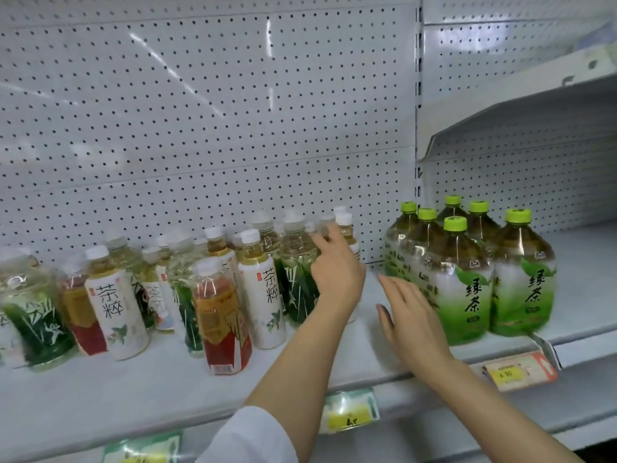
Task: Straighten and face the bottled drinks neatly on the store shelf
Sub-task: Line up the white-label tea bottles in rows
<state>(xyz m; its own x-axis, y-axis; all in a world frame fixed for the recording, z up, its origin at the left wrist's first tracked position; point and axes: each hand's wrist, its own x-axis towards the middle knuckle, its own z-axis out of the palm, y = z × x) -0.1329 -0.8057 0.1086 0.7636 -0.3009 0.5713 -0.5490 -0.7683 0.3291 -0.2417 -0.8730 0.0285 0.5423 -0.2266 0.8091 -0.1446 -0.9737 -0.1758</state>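
Observation:
Small tea bottles stand crowded and unevenly turned on the white shelf (167,379): a white-label bottle (263,295), a red-label bottle (222,322) furthest forward, another white-label one (115,305), and green-leaf bottles (33,315). My left hand (337,272) reaches to the right end of this group, fingers spread against a green-leaf bottle (297,262) and a white-capped bottle (344,225) behind it. Several large green-capped green tea bottles (457,282) stand in a cluster to the right. My right hand (410,315) is flat and open, touching or nearly touching the front-left large bottle.
A white pegboard back panel (200,128) rises behind the bottles. Price tags (519,370) (350,412) sit on the shelf's front edge. A tilted upper shelf (534,121) overhangs the right bay. Bare shelf lies between the two bottle groups.

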